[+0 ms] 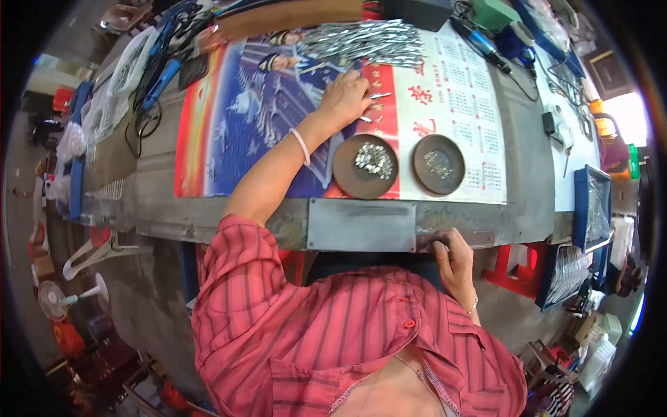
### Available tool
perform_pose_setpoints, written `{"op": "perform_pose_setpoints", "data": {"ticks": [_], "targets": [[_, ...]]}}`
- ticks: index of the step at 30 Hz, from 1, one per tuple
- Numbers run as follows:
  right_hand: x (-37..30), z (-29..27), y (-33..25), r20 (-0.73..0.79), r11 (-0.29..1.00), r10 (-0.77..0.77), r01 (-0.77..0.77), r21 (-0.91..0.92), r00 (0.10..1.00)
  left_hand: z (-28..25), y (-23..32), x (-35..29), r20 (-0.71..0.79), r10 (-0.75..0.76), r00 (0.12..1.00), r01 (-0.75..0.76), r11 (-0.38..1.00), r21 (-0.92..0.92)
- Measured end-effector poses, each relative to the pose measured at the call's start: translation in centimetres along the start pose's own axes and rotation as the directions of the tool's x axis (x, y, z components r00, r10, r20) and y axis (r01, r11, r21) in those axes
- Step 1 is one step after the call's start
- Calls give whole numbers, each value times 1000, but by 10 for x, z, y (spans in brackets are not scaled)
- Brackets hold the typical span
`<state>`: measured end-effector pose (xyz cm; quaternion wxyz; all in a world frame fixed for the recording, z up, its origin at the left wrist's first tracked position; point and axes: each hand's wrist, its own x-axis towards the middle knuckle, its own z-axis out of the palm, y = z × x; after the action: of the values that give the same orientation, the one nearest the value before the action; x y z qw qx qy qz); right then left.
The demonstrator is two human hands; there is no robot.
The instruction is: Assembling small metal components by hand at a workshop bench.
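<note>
My left hand (342, 99) reaches out over a printed calendar poster (229, 139), palm down, fingers bent. Slim, pointed silver metal pieces (379, 95) stick out from under its right side; the fingers partly hide them. Just beyond the fingertips lies a heap of similar slim silver pieces (368, 42). Closer to me, a round brown dish (344, 179) contains small shiny silver bits. Beside it, a second brown dish (420, 174) holds fewer, finer bits. My right hand (455, 264) rests at the table's front edge with curled fingers; whatever they grip is hidden.
A grey metal plate (361, 225) is fixed along the front edge of the table (514, 222). Clear plastic trays (128, 66) and a blue-handled tool (161, 83) lie left. A blue pen-shaped tool (479, 45) with a cord is back right; a blue tray (593, 208) sits right.
</note>
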<state>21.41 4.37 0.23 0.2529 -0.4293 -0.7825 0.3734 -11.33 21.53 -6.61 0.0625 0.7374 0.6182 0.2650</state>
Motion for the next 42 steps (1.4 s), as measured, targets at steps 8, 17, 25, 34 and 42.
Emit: {"op": "perform_pose_setpoints", "data": {"ticks": [8,17,25,34,42], "targets": [[57,-15,26,-100,989,-35,21,-144,994,-30,15,-19,-194,-63,979,1,952,-306],[143,0,65,229,673,-56,206,-711,972,-64,146,-161,-254,-442,860,-17,473,-881],[162,1,62,368,814,25,194,-547,930,-57,164,-189,-408,-403,819,-132,560,-818],[151,-19,79,271,941,150,-53,-335,951,-56,169,-190,-192,-366,910,-17,431,-902],[147,-17,75,35,992,72,-68,-107,997,-60,166,-194,96,-429,898,238,290,-927]]}}
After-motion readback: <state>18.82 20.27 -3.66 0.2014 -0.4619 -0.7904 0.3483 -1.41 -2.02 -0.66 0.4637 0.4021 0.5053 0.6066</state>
